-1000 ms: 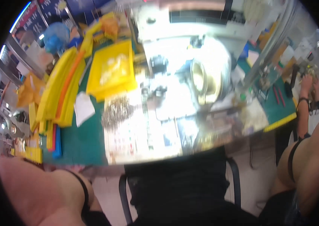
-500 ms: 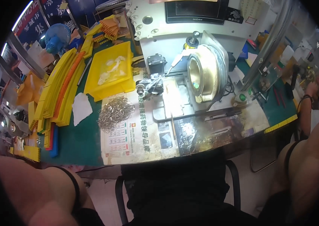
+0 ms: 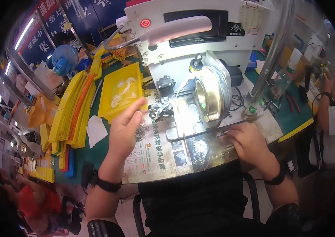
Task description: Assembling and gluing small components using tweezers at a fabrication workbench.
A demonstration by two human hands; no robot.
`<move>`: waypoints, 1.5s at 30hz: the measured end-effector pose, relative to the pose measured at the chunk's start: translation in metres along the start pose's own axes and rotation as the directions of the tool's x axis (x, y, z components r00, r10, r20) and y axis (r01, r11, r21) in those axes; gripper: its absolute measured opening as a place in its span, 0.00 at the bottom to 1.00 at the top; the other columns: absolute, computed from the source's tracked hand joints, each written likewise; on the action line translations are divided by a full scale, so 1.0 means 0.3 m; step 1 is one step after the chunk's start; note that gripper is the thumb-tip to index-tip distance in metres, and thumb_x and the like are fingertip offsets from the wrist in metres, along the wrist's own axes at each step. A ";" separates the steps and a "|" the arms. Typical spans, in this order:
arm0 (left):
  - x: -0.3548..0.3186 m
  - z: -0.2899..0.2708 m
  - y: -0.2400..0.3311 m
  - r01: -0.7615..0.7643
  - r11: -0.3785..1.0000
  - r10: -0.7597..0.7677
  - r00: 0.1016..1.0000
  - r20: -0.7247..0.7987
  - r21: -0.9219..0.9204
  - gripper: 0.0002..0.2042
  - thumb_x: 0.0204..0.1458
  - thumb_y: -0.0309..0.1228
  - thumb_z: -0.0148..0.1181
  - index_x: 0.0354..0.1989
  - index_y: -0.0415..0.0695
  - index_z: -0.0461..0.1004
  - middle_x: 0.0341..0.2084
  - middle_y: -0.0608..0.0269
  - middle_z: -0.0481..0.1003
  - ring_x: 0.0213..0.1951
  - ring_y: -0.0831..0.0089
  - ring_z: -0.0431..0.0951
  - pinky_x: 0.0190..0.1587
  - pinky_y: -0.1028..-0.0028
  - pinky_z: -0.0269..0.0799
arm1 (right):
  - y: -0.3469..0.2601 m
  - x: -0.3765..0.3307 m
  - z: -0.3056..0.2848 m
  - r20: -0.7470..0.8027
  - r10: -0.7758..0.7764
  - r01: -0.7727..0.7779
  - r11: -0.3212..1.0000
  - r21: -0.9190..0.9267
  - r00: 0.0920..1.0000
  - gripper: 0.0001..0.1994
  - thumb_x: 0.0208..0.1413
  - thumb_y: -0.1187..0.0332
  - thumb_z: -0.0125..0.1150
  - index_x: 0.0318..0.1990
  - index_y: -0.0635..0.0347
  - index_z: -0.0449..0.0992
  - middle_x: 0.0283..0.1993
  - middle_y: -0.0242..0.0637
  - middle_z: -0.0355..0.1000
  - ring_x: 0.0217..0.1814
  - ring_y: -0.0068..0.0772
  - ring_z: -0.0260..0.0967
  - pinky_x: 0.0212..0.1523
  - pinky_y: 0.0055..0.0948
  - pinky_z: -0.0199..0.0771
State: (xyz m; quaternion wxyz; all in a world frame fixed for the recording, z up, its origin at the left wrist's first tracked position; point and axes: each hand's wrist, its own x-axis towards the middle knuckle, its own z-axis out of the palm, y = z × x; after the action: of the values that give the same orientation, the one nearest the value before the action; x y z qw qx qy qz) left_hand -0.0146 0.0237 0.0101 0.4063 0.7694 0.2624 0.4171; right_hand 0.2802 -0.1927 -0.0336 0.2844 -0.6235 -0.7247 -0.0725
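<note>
The left hand (image 3: 124,132), fingers loosely together and seemingly empty, hovers beside the small metal clamp fixture (image 3: 160,110) before the brass-coloured round machine drum (image 3: 209,94), while the right hand (image 3: 249,140) rests curled on the surface; approach slowly and keep both wrists steady.

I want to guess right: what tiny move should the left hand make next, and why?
Probably a short reach right to the small metal clamp under the lamp. The left hand is raised with fingertips pinched just beside it, while the right hand rests on the machine's base plate.
</note>
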 end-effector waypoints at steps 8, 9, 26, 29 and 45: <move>0.022 0.029 -0.121 0.394 0.751 -0.318 0.919 0.233 -0.529 0.15 0.68 0.30 0.52 0.56 0.32 0.75 0.39 0.63 0.79 0.37 0.80 0.75 0.36 0.82 0.68 | 0.073 -0.060 0.019 -0.055 0.096 -0.104 0.980 -0.169 0.994 0.12 0.49 0.71 0.69 0.42 0.60 0.81 0.43 0.38 0.74 0.49 0.47 0.70 0.53 0.44 0.68; 0.020 0.031 -0.124 0.398 0.749 -0.321 0.917 0.236 -0.531 0.15 0.68 0.30 0.52 0.56 0.32 0.75 0.39 0.63 0.79 0.37 0.80 0.75 0.36 0.82 0.68 | 0.075 -0.055 0.016 -0.072 0.084 -0.094 0.983 -0.159 0.994 0.12 0.49 0.71 0.69 0.42 0.60 0.81 0.43 0.38 0.74 0.49 0.47 0.70 0.53 0.44 0.68; 0.070 0.082 0.077 -0.028 0.823 0.122 0.984 0.128 -0.568 0.09 0.66 0.33 0.59 0.40 0.39 0.72 0.34 0.58 0.76 0.39 0.73 0.77 0.40 0.76 0.74 | -0.284 0.168 0.127 0.442 0.182 -0.434 -0.080 0.897 0.879 0.07 0.72 0.68 0.47 0.49 0.61 0.65 0.31 0.30 0.68 0.25 0.15 0.60 0.28 0.18 0.63; 0.022 0.111 0.067 0.169 0.651 0.012 0.972 0.233 -0.739 0.09 0.66 0.31 0.59 0.41 0.35 0.75 0.39 0.55 0.78 0.41 0.72 0.79 0.47 0.74 0.75 | -0.301 0.265 0.181 0.406 0.237 -0.377 -0.158 0.912 0.883 0.12 0.75 0.62 0.41 0.45 0.61 0.67 0.26 0.26 0.62 0.22 0.15 0.53 0.25 0.18 0.57; -0.019 0.108 0.033 -0.086 0.863 0.187 0.970 0.156 -0.497 0.04 0.62 0.22 0.59 0.37 0.34 0.76 0.39 0.52 0.79 0.44 0.66 0.79 0.51 0.69 0.75 | -0.293 0.375 0.227 0.381 0.325 -0.293 -0.288 0.912 0.865 0.16 0.77 0.58 0.41 0.37 0.58 0.67 0.22 0.22 0.55 0.21 0.14 0.48 0.21 0.20 0.52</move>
State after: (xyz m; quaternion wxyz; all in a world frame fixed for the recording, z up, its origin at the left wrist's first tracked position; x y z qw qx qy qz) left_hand 0.0108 0.0011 0.0056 0.5802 0.6968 0.0518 0.4184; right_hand 0.1683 -0.0830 -0.0115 0.6697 -0.3430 -0.3226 0.5743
